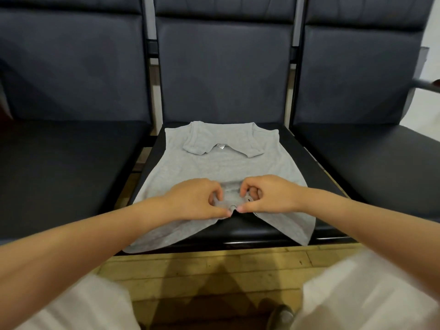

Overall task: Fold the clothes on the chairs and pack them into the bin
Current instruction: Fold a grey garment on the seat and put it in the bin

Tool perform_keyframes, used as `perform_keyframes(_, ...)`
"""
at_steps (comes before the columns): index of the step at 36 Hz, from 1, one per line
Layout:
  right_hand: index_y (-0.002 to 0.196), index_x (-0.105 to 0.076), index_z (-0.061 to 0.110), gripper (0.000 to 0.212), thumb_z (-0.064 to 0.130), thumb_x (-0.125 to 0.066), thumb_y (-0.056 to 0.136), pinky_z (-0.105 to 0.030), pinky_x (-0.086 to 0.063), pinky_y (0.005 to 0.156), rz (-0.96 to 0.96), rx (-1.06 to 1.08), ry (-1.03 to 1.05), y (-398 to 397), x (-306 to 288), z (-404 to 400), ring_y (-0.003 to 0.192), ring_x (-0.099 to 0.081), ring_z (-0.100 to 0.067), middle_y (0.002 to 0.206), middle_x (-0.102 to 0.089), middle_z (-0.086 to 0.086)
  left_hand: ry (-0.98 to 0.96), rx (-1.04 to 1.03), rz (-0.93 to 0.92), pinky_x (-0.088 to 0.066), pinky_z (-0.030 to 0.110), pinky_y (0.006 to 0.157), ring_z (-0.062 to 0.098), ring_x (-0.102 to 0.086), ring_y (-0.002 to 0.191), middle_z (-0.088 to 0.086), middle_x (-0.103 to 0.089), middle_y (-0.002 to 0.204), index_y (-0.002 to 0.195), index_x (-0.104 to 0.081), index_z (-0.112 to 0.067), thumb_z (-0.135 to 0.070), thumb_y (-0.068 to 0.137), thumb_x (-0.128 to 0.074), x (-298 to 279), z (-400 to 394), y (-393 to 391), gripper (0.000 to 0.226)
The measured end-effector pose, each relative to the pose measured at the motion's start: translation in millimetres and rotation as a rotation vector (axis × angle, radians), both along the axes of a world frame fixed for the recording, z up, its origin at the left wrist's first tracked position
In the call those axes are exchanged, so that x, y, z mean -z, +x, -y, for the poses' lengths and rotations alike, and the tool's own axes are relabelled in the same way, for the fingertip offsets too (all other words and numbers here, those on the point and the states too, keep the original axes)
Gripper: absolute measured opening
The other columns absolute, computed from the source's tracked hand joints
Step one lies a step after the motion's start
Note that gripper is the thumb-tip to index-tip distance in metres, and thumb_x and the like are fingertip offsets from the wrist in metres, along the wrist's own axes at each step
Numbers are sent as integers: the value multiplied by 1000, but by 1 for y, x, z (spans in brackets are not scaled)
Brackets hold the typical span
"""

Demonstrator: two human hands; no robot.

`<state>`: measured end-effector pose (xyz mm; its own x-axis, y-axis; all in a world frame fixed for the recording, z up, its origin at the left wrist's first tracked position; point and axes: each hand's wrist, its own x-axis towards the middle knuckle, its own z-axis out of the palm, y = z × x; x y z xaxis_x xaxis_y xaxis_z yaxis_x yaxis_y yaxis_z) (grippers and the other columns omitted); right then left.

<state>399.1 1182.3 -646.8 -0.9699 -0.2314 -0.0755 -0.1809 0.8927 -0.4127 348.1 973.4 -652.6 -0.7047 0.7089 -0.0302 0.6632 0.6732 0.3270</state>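
Note:
A light grey garment [221,163] lies spread on the seat of the middle dark chair [319,167], its neck end toward the backrest and both sleeves folded in over the chest. Its near corners hang over the seat's front edge. My left hand [197,198] and my right hand [269,194] meet at the middle of the near hem, each pinching a bunch of the grey cloth between thumb and curled fingers. The hem is lifted there, showing black seat beneath. No bin is in view.
Dark padded chairs stand to the left [71,167] and right [381,163] of the middle one, joined in a row. A metal armrest [426,85] juts out at the far right. Wooden floor [202,275] and a shoe [281,315] lie below the seat.

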Motion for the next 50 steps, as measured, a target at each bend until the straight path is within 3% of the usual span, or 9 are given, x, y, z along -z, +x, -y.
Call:
perform_keyframes(8,109,-61,13,24,10,-61,85,-12,-39,62,-30,80,60,-5,2,-4,66,-50,-4,75,-54,11,-9,50,-116,-35,23,66,13,-50,75,-6,-49,80,85,-45,-20,-24,97,-50,3,1,-10,13)
perform_keyframes(12,98,-56,13,12,8,-50,89,-27,-34,68,-105,109,170,-7,3,-3,75,-48,-16,76,-50,6,271,-195,178,-36,22,66,12,-51,83,-1,-56,93,100,-52,-10,-14,100,-42,-2,-9,-11,10)
perform_keyframes(16,75,-48,7,17,2,-41,90,-30,-33,61,-112,222,0,-9,-4,-5,60,-43,-11,66,-46,2,471,-317,376,-37,17,59,12,-47,72,-2,-52,74,80,-54,-12,-16,99,-46,-9,-17,-10,21)
perform_keyframes(20,95,-59,1,19,12,-44,93,-31,-40,66,-147,279,20,-7,-14,-19,74,-54,-21,81,-59,-7,45,-138,-186,-35,28,67,14,-48,76,-8,-49,77,100,-49,-24,-53,89,-57,-18,-9,-13,32)
perform_keyframes(23,97,-61,12,15,22,-49,96,-32,-43,71,-186,276,104,-4,-18,-33,81,-56,-21,82,-60,0,-40,-59,-403,-37,30,66,21,-55,81,-6,-51,76,101,-50,-22,-51,92,-53,-21,-2,-18,30)
perform_keyframes(31,98,-62,2,20,6,-44,91,-34,-44,70,-284,473,148,-1,-17,-60,82,-55,-27,95,-64,-14,39,-140,-216,-47,35,70,22,-60,78,4,-66,84,94,-61,-11,-26,96,-49,-34,33,-50,20)
perform_keyframes(39,59,-30,15,41,15,-43,98,-33,-23,50,-354,802,-314,-1,-21,-80,56,-30,-17,59,-32,-2,351,-362,4,-45,35,74,28,-56,82,23,-64,92,94,-63,7,-5,91,-48,-39,57,-67,19)
perform_keyframes(44,66,-36,16,37,21,-40,102,-27,-29,49,-230,868,-717,-1,-19,-77,57,-34,-16,64,-37,-3,568,-451,164,-38,28,68,19,-47,82,10,-53,86,89,-59,-15,-8,94,-46,-38,54,-68,15)
perform_keyframes(50,87,-58,13,22,25,-46,101,-19,-27,37,-68,739,-713,3,-21,-75,50,-37,-18,65,-46,-6,798,-566,479,-50,32,78,21,-62,89,9,-66,98,99,-67,-8,-13,96,-50,-39,57,-66,17)
